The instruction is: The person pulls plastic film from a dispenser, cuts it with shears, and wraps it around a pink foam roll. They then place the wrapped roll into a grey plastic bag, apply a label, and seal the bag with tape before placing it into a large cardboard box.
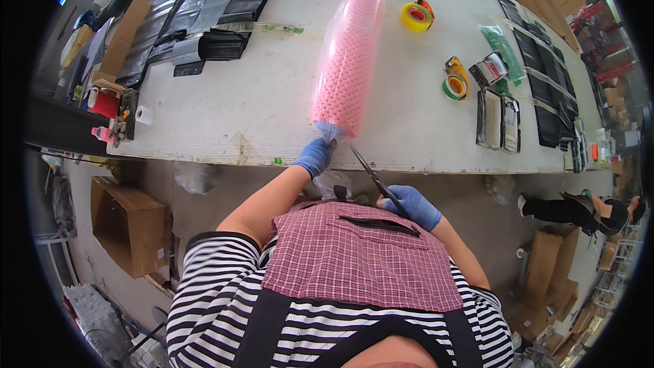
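A long pink dimpled roll (347,61) in clear plastic film lies on the white table (245,112), pointing away from me. My left hand (318,156), in a blue glove, grips the gathered end of the plastic film (328,130) at the table's near edge. Loose film hangs below that fist. In my right hand (411,205), also gloved in blue, is a long dark bladed tool, seemingly scissors (375,176). Its tip points up and left, close to the near end of the roll. Whether the blades are parted cannot be made out.
Tape dispensers with yellow tape (416,16) and green tape (454,87) lie right of the roll. Beyond them are open small boxes (489,117) and black plastic bags (544,76). More black bags (219,0) lie at left. A cardboard box (127,225) stands on the floor; another person (577,212) is at right.
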Demonstrator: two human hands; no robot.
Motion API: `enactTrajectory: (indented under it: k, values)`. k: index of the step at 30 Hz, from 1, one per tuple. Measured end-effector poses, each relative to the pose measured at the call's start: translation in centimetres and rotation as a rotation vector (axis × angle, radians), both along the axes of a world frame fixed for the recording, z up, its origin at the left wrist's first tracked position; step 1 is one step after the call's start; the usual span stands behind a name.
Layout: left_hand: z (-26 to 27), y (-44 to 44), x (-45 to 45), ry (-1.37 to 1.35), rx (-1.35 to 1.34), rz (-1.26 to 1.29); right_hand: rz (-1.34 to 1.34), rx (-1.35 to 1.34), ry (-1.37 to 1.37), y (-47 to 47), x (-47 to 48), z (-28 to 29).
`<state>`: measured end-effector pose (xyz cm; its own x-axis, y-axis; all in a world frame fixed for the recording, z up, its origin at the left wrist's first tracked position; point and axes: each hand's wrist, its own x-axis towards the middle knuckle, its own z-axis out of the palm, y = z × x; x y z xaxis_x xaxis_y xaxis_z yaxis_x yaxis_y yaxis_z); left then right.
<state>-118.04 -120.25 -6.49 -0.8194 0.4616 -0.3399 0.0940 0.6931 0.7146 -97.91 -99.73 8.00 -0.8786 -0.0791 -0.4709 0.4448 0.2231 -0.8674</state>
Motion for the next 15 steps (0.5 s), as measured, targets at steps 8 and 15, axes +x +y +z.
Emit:
enactTrajectory:
  k: [8,15]
  values:
    - [1.0,-0.1,0.0,-0.005,-0.085,-0.136,-0.086,0.027,-0.282,-3.6,-5.7,-4.8]
    - [-1.9,-0.5,-0.6,0.098,-0.046,-0.195,0.122,0.249,0.029,-5.4,-2.2,0.6]
